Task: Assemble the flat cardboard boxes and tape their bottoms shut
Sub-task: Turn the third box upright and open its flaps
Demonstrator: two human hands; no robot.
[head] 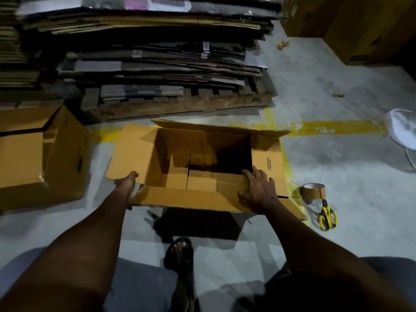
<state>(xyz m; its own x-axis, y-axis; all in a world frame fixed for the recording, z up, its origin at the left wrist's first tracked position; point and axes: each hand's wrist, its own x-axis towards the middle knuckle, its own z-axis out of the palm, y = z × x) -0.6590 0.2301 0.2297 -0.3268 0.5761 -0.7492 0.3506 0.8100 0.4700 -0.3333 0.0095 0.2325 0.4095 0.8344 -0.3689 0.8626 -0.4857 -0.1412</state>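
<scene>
An opened brown cardboard box (198, 163) stands on the floor in front of me, its upper flaps spread outward and its inner bottom flaps folded in. My left hand (127, 183) grips the near left corner, where the left flap meets the near flap. My right hand (258, 188) lies flat with spread fingers on the near right corner of the box. A roll of brown tape (314, 192) sits on the floor to the right of the box, with yellow-handled scissors (327, 216) just in front of it.
Another assembled box (40, 154) lies on its side at the left. A wooden pallet (180, 102) stacked with flat cardboard stands behind. Big boxes (360, 25) fill the far right corner. A white object (403, 131) lies at the right edge. My sandalled foot (180, 251) is near the box.
</scene>
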